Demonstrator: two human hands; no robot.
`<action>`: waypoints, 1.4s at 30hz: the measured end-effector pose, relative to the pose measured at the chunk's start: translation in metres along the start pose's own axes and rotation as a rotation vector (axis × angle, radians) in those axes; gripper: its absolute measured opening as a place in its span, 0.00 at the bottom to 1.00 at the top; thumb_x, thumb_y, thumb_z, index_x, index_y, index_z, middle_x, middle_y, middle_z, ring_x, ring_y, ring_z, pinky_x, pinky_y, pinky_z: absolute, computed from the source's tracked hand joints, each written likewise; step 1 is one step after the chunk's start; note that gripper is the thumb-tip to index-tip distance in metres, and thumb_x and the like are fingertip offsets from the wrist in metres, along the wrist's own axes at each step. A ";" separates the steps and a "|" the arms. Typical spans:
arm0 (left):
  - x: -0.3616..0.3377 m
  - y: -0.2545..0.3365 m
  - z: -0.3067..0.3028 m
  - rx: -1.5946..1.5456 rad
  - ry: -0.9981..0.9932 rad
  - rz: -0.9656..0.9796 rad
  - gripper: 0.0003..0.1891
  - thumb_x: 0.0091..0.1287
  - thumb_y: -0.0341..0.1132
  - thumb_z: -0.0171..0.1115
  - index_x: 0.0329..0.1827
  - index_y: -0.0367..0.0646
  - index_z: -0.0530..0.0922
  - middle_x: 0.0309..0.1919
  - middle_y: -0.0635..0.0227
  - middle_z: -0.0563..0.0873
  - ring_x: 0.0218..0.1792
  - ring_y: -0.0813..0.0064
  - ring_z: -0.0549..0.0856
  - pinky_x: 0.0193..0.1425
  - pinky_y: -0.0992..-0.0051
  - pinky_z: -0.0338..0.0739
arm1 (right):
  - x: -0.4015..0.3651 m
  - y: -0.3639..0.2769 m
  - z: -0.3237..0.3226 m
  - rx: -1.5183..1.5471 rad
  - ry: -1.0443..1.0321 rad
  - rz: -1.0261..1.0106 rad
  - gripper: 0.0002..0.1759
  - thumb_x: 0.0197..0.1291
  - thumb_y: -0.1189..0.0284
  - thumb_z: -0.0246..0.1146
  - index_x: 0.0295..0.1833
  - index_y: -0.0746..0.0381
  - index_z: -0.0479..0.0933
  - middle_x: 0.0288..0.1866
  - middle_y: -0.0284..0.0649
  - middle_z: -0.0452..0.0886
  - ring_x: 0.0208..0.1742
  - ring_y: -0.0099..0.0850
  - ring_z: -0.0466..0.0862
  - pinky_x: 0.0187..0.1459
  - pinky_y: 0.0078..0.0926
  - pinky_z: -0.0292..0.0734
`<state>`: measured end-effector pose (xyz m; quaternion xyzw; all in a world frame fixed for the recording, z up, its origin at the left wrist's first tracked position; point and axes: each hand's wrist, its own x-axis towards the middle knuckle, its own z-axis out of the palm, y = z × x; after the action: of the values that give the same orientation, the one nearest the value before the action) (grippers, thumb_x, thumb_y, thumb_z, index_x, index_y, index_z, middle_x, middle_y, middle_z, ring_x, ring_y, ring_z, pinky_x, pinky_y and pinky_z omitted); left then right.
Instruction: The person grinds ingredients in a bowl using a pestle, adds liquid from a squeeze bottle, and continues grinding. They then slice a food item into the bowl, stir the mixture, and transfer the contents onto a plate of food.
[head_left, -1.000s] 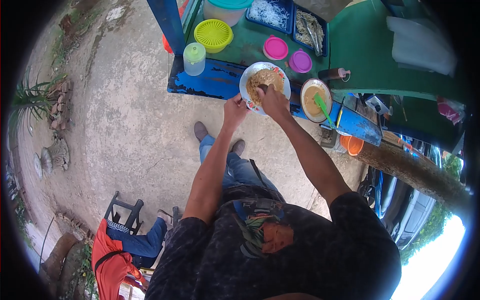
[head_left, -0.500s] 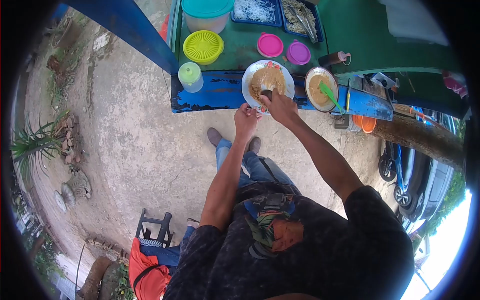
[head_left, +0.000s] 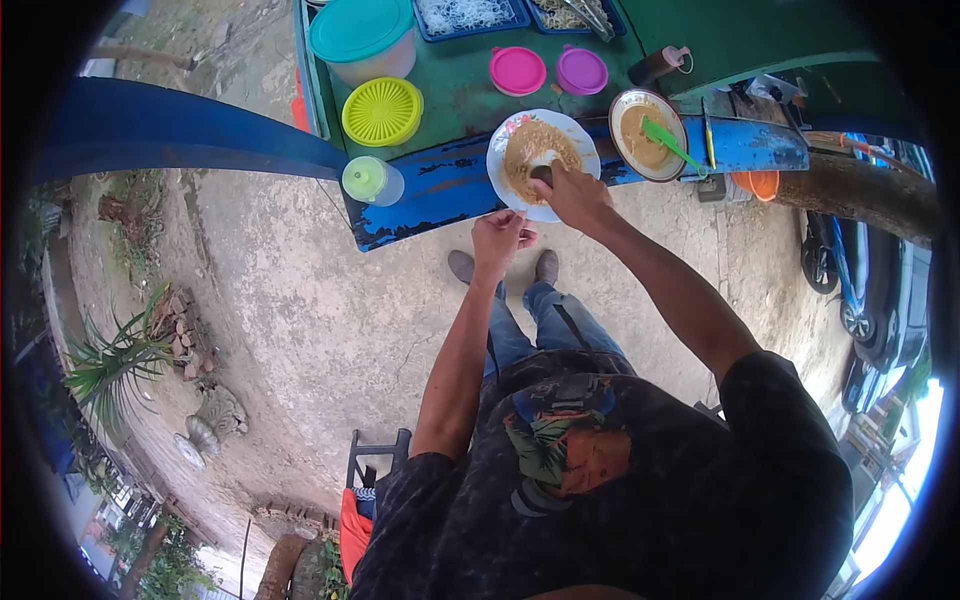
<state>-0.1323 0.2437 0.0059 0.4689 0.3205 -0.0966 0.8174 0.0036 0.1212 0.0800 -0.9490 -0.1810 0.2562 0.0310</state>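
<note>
A white plate (head_left: pixel 592 150) with a floral rim holds brown sauce (head_left: pixel 535 145) and lies at the blue edge of the counter. My right hand (head_left: pixel 580 200) is closed round a dark-ended tool (head_left: pixel 541 175), whose pale part rests in the sauce. At the plate's lower rim my left hand (head_left: pixel 502 235) has its fingers pinched together; whether they grip the rim or something small cannot be made out. Right of the plate stands a bowl (head_left: pixel 684 130) of similar sauce with a green spoon (head_left: pixel 660 136) in it.
Lidded containers, turquoise (head_left: pixel 360 35), yellow-green (head_left: pixel 383 110), pink (head_left: pixel 518 71) and purple (head_left: pixel 582 71), stand on the counter. A pale-green-lidded jar (head_left: pixel 372 181) sits at the left edge. Blue trays (head_left: pixel 470 32) and a bottle (head_left: pixel 655 66) are behind. A person in red (head_left: pixel 355 530) is lower left.
The view has turned and shifted, so the counter appears tilted. The tool in my right hand has moved slightly within the sauce. My left hand remains by the plate's lower rim.
</note>
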 end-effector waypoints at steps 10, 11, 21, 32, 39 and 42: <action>-0.007 -0.015 0.033 -0.001 0.069 0.011 0.10 0.79 0.30 0.63 0.41 0.29 0.83 0.34 0.55 0.91 0.33 0.69 0.93 0.41 0.69 0.94 | 0.013 0.014 -0.002 0.071 0.112 0.116 0.33 0.77 0.43 0.56 0.57 0.67 0.75 0.45 0.56 0.90 0.50 0.55 0.92 0.50 0.54 0.87; -0.009 -0.017 0.036 0.005 0.072 0.011 0.10 0.79 0.30 0.63 0.41 0.29 0.83 0.34 0.55 0.91 0.33 0.69 0.93 0.41 0.69 0.94 | 0.023 0.009 -0.006 0.118 0.082 0.145 0.33 0.76 0.43 0.57 0.58 0.67 0.75 0.47 0.58 0.90 0.50 0.54 0.92 0.50 0.54 0.87; 0.006 -0.003 0.011 0.071 0.114 0.061 0.12 0.80 0.31 0.61 0.42 0.27 0.84 0.34 0.55 0.90 0.32 0.72 0.92 0.41 0.71 0.93 | -0.008 0.028 0.014 -0.007 0.110 -0.079 0.34 0.77 0.42 0.56 0.56 0.68 0.75 0.40 0.54 0.90 0.43 0.52 0.93 0.41 0.49 0.89; 0.009 -0.017 0.031 0.063 0.207 0.291 0.14 0.82 0.30 0.54 0.62 0.32 0.80 0.39 0.61 0.89 0.41 0.73 0.92 0.45 0.70 0.93 | 0.029 0.007 0.000 0.034 0.140 -0.013 0.33 0.76 0.42 0.56 0.56 0.66 0.76 0.40 0.54 0.90 0.46 0.53 0.93 0.44 0.51 0.89; 0.010 0.013 0.026 0.215 0.260 0.339 0.11 0.78 0.25 0.55 0.57 0.32 0.83 0.38 0.59 0.90 0.35 0.77 0.91 0.35 0.73 0.91 | 0.024 0.000 -0.001 -0.016 0.131 -0.050 0.33 0.77 0.42 0.55 0.53 0.67 0.76 0.40 0.55 0.90 0.45 0.54 0.92 0.42 0.52 0.88; 0.016 0.012 0.018 0.149 0.231 0.298 0.13 0.78 0.25 0.55 0.60 0.34 0.83 0.40 0.61 0.91 0.36 0.79 0.90 0.36 0.74 0.91 | 0.002 -0.003 0.003 -0.059 0.067 -0.105 0.33 0.78 0.43 0.55 0.53 0.67 0.76 0.41 0.55 0.90 0.46 0.54 0.92 0.44 0.52 0.88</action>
<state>-0.1065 0.2380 0.0109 0.5782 0.3312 0.0563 0.7435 0.0023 0.1246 0.0770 -0.9468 -0.2369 0.2167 0.0226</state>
